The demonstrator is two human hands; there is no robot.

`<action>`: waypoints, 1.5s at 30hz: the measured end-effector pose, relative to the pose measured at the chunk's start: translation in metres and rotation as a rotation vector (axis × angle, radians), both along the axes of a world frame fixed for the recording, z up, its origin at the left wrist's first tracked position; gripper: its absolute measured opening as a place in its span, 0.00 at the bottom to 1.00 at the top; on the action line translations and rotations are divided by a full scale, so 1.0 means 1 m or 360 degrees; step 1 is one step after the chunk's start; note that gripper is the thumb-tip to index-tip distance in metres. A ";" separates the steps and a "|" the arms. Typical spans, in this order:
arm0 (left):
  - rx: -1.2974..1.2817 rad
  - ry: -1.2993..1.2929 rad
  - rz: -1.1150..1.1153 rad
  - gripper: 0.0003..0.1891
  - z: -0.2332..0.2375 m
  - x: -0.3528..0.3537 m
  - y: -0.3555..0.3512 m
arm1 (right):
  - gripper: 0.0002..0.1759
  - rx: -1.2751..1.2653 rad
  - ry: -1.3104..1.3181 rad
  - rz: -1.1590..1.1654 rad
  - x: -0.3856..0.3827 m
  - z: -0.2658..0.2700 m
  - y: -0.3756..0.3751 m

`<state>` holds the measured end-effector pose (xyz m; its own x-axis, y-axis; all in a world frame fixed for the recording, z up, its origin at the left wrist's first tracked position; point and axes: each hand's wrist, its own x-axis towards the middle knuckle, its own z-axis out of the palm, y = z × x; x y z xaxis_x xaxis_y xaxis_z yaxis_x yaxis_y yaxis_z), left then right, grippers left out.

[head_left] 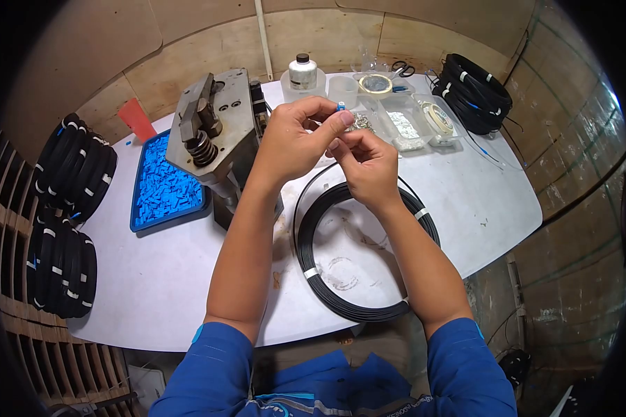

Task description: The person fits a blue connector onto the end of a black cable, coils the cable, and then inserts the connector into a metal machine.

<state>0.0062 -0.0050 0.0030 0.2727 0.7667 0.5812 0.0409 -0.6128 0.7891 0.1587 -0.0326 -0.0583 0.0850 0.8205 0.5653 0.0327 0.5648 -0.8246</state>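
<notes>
My left hand [295, 142] is raised above the table with thumb and forefinger pinched on a small blue connector [341, 106] that has a pale tip. Just to its right and slightly lower, my right hand [370, 167] is closed in a pinch, its fingertips close to the left thumb. What sits between the right fingers is hidden. Below both hands, a coil of black cable [315, 278] bound with white tape lies flat on the table [167, 292]; a loose strand runs up from it toward the hands.
A metal press [219, 125] stands left of my hands, beside a blue tray [135, 228] of small blue pieces. Behind are a white bottle [303, 73], tape roll [375, 84], scissors [403, 68] and clear containers [424, 142]. More black coils [473, 94] stack right and left.
</notes>
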 end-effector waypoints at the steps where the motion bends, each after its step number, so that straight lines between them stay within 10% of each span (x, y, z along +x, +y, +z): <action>1: 0.0000 0.0002 -0.0010 0.15 0.000 0.000 0.000 | 0.06 0.0007 -0.0016 0.0000 0.000 -0.001 0.000; 45: -0.0100 0.0006 -0.0281 0.13 0.000 -0.005 0.000 | 0.11 -0.0092 0.0014 0.0145 -0.001 0.009 -0.008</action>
